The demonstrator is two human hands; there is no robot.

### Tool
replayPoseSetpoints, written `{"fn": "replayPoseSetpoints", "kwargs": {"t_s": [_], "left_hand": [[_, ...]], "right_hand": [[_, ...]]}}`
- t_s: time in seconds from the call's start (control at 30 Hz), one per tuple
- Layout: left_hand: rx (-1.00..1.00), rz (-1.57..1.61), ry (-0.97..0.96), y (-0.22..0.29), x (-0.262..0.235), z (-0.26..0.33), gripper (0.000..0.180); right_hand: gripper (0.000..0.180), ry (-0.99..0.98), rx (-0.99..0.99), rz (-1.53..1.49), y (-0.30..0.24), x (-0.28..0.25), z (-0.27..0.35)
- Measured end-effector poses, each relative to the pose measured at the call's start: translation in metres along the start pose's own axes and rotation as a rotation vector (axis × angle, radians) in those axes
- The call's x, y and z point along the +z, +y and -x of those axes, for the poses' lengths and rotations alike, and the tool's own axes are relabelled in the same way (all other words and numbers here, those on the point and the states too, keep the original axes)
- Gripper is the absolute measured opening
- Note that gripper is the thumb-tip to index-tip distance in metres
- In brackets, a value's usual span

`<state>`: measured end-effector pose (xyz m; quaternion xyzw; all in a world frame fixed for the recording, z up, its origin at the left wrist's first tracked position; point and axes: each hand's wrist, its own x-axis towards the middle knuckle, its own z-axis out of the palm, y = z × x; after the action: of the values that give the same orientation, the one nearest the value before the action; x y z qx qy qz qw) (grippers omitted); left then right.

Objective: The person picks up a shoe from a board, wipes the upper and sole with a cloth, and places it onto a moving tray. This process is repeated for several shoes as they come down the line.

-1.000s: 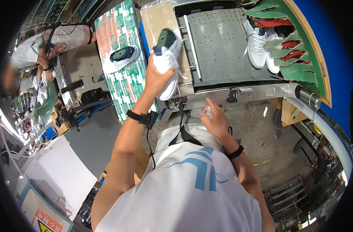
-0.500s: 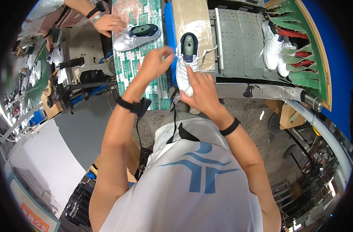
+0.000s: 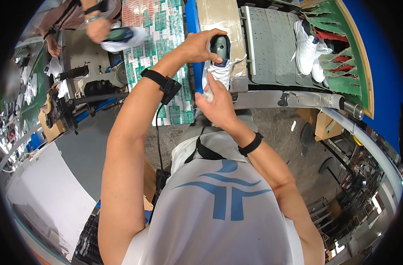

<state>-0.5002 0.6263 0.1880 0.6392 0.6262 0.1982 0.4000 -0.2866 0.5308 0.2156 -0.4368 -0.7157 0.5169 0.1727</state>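
A white lace-up sneaker (image 3: 219,75) with a dark blue collar lies on the brown taped surface in front of me, toe toward me. A dark green shoe last (image 3: 219,45) sits inside its opening. My left hand (image 3: 201,47) grips the opening, fingers round the heel end and thumb across the last near the tongue. Around the toe end, my right hand (image 3: 216,106) holds the sneaker, its index finger lying along the side below the laces. Parts of the toe are hidden behind this hand.
Left of me, a co-worker's hand (image 3: 98,30) holds a second white sneaker (image 3: 122,39), blurred, beside a green-and-red patterned board (image 3: 155,62). At right, a metal plate conveyor (image 3: 272,48) carries a pair of white sneakers (image 3: 305,48) by a green fringed opening (image 3: 343,66).
My left hand has moved from beside the sneaker onto its opening. My right hand stays at the toe. The co-worker's hand has carried the second sneaker left, off the patterned board.
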Motion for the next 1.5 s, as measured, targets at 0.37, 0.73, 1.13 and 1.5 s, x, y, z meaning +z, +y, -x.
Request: {"fn": "replayPoseSetpoints", "kwargs": {"t_s": [0.37, 0.73, 1.13, 1.5], "left_hand": [[0.046, 0.024, 0.055, 0.019, 0.018, -0.004, 0.095], [0.093, 0.138, 0.037, -0.003, 0.018, 0.004, 0.097], [-0.104, 0.352, 0.227, -0.001, 0.043, 0.029, 0.083], [-0.036, 0.137, 0.107, -0.025, 0.066, 0.079, 0.045]], "right_hand": [[0.073, -0.016, -0.201, 0.447, 0.006, -0.029, -0.017], [0.078, -0.201, -0.029, -0.002, 0.005, -0.052, -0.005], [0.078, -0.297, 0.011, 0.098, 0.025, -0.085, 0.013], [0.074, -0.322, 0.067, -0.015, 0.024, -0.080, 0.012]]}}
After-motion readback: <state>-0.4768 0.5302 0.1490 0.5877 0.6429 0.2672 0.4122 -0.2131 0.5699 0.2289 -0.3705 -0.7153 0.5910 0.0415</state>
